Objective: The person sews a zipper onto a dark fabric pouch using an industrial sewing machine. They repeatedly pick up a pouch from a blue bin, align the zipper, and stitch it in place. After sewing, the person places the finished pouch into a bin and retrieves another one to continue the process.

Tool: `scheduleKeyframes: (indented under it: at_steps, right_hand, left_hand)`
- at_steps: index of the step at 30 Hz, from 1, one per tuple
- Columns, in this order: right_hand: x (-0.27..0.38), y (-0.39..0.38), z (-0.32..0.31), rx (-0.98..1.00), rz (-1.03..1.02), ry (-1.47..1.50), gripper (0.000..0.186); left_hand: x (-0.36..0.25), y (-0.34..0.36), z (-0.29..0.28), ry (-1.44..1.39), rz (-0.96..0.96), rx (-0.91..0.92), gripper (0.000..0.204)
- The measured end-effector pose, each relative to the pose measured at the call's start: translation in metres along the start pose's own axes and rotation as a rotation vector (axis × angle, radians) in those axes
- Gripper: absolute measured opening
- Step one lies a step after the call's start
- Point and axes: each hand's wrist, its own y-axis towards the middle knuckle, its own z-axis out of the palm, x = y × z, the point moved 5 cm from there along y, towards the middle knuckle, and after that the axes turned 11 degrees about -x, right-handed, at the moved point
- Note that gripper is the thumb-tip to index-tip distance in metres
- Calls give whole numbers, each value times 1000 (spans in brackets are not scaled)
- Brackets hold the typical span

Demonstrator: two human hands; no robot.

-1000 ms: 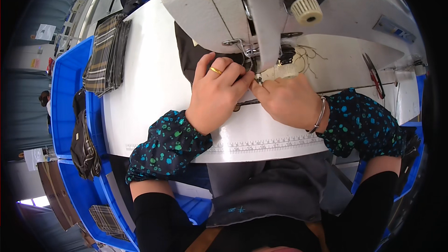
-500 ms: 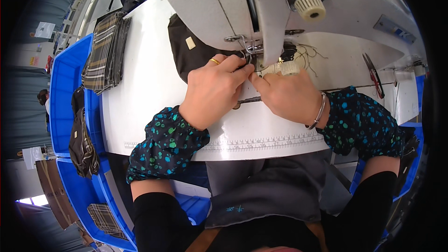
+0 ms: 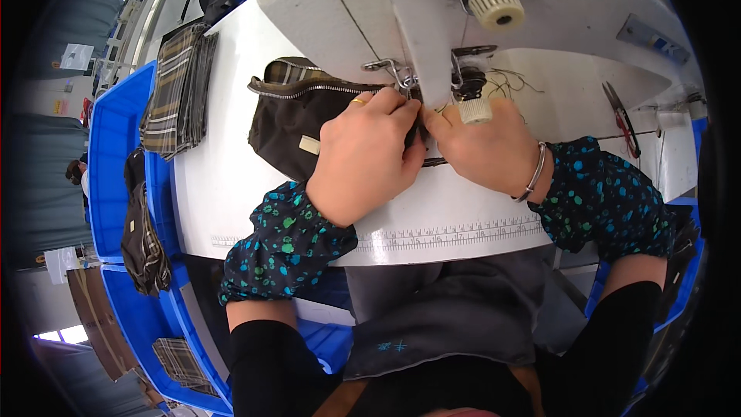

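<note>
A dark brown pouch (image 3: 282, 127) lies under the head of a white sewing machine (image 3: 332, 19). Its zipper edge faces the machine, a plaid lining shows in the mouth, and a small cream label sits on its side. My left hand (image 3: 363, 150), with a ring on one finger, is closed on the pouch's right end beside the presser foot. Close by on the right, my right hand (image 3: 486, 143) pinches the same end next to the needle area. Fingers and machine head hide the exact spot where the fabric is held.
Red-handled scissors (image 3: 624, 120) and loose threads (image 3: 505, 81) lie to the right. Stacked plaid fabric pieces (image 3: 179, 85) rest at the left by blue bins (image 3: 116, 185). A dark pouch (image 3: 141, 232) hangs over a bin's edge. A printed ruler (image 3: 440, 233) runs along the table's front.
The pouch has turned, so its zipper and plaid lining now show to the left of the machine. Both hands stay by the presser foot, with the left hand's thumb now lower.
</note>
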Motion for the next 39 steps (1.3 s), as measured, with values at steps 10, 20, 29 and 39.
scheduleKeyframes:
  at_steps: [10,20,29,39]
  right_hand:
    - [32,1,-13,-158,-248,-2,14]
    - [45,-13,2,-66,-390,45,20]
    - [44,-14,-3,-55,-366,45,19]
    - [31,-10,-1,-118,-276,27,14]
  left_hand:
    - [18,-5,-15,-254,-126,168,42]
    - [-4,-14,-11,77,-2,116,44]
    - [-7,-13,-4,70,17,170,44]
    - [-12,-15,-11,43,-19,211,50]
